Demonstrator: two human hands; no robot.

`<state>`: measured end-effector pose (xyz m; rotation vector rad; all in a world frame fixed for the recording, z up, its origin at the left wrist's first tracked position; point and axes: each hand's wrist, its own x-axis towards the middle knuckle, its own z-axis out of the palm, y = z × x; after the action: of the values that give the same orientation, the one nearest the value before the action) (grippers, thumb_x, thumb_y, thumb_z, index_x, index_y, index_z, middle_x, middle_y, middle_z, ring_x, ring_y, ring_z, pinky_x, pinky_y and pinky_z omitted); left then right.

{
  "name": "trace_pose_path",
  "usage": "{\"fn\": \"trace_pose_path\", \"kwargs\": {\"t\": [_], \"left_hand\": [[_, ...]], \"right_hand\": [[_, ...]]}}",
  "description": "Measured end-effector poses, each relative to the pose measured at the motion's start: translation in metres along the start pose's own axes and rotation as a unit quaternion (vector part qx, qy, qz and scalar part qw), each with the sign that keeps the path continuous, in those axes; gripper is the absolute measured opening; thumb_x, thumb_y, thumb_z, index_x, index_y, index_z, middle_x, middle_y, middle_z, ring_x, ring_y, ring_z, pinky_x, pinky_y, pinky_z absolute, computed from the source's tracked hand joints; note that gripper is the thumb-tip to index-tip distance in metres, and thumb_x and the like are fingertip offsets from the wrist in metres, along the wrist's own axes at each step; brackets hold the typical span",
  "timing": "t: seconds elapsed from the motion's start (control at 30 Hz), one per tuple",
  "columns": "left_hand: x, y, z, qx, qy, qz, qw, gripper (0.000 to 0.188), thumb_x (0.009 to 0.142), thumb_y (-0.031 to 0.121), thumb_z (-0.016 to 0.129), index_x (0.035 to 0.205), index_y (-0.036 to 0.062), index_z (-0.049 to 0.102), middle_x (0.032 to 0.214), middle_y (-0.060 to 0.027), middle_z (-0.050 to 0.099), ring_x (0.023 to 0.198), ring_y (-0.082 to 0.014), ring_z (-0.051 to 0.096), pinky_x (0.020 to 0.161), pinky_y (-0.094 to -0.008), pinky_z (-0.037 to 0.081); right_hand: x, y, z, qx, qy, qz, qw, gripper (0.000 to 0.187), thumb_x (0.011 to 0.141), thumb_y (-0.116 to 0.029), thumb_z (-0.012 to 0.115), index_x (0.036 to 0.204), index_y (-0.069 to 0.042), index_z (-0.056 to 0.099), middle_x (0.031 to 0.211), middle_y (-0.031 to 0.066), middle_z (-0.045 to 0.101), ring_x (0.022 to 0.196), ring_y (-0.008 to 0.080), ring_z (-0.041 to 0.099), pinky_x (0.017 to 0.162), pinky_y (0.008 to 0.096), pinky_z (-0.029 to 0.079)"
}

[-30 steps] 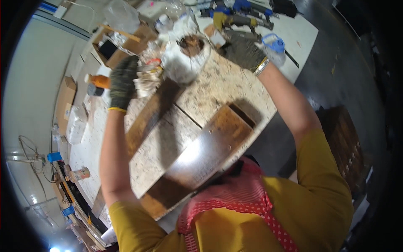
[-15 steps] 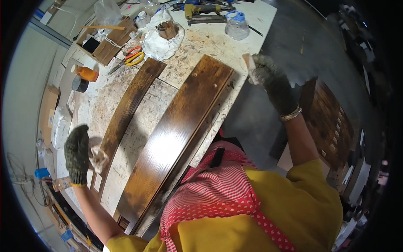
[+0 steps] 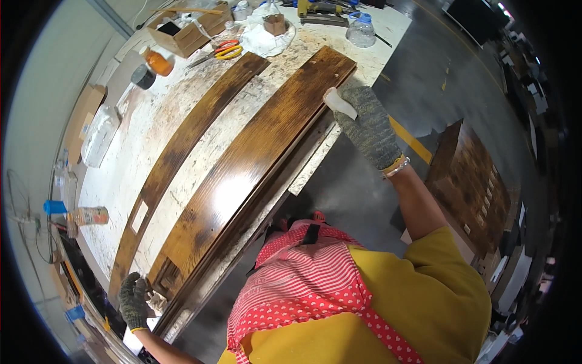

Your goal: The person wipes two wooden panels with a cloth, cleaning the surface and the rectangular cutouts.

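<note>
Two brown-stained wooden boards lie on a white, paint-marked worktable. The wide board is glossy and has a squared recess at its near left end. Beyond it is the narrow curved board, with a rectangular cutout. My left hand, in a grey-green knit glove, closes on a crumpled, stained rag beside the wide board's near end. My right hand, gloved alike, pinches a folded pale piece, perhaps sandpaper, at the far right edge of the wide board.
Scissors, an orange bottle, a dark round jar and a cardboard box stand along the far side. A clear jug sits near the far right corner. A slotted wooden panel stands right of me.
My left hand has moved with the rag from the curved board to the near end of the wide one. My right hand has come in to the wide board's far edge. The view has shifted.
</note>
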<state>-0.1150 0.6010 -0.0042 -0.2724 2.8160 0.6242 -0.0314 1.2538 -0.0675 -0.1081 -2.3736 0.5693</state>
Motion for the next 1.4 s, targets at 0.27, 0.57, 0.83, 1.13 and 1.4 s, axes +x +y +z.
{"fn": "trace_pose_path", "kwargs": {"t": [0.27,0.57,0.83,1.13,1.4], "left_hand": [[-0.004,-0.032,0.044,-0.224,0.115,0.059,0.966,0.021,0.094,0.005,0.069,0.114,0.0025,0.069,0.103,0.0002,0.065,0.085,-0.0088,0.058,0.072,-0.0232,0.048],[-0.007,-0.025,0.043,-0.179,0.124,0.077,0.973,0.024,0.095,0.012,0.069,0.117,0.0009,0.068,0.106,-0.0049,0.068,0.091,-0.0138,0.062,0.078,-0.0284,0.052],[0.001,-0.037,0.047,-0.151,0.13,0.08,0.977,0.024,0.096,0.014,0.069,0.117,0.0024,0.068,0.101,-0.0025,0.067,0.084,-0.0112,0.06,0.07,-0.0251,0.05],[0.012,-0.052,0.051,-0.25,0.131,0.045,0.958,0.023,0.097,0.01,0.066,0.119,0.0043,0.068,0.106,-0.0026,0.068,0.086,-0.0111,0.062,0.07,-0.0254,0.051],[0.002,-0.041,0.05,-0.054,0.18,0.112,0.976,0.024,0.094,0.011,0.07,0.116,0.0009,0.068,0.106,-0.0058,0.068,0.09,-0.0143,0.062,0.074,-0.0289,0.053]], "right_hand": [[-0.008,0.001,0.031,-0.049,0.041,-0.025,0.998,0.041,0.083,-0.015,0.074,0.122,-0.006,0.064,0.114,0.0166,0.064,0.102,0.0348,0.063,0.091,0.0419,0.052],[-0.046,-0.089,0.047,0.029,-0.073,-0.117,0.99,0.044,0.089,-0.025,0.067,0.128,-0.006,0.059,0.121,0.0151,0.061,0.113,0.0331,0.057,0.099,0.0477,0.047],[0.025,0.064,0.008,0.005,0.037,0.049,0.998,0.035,0.084,-0.015,0.076,0.115,-0.003,0.065,0.111,0.0177,0.065,0.103,0.0332,0.065,0.089,0.0398,0.054],[-0.039,-0.058,0.044,0.046,-0.112,-0.093,0.988,0.045,0.091,-0.026,0.066,0.131,-0.009,0.059,0.128,0.0169,0.06,0.12,0.0359,0.055,0.11,0.0468,0.041],[-0.002,-0.026,0.034,0.045,-0.058,-0.046,0.996,0.032,0.092,-0.008,0.062,0.124,-0.009,0.063,0.115,0.0124,0.065,0.107,0.0293,0.062,0.094,0.0388,0.052]]}}
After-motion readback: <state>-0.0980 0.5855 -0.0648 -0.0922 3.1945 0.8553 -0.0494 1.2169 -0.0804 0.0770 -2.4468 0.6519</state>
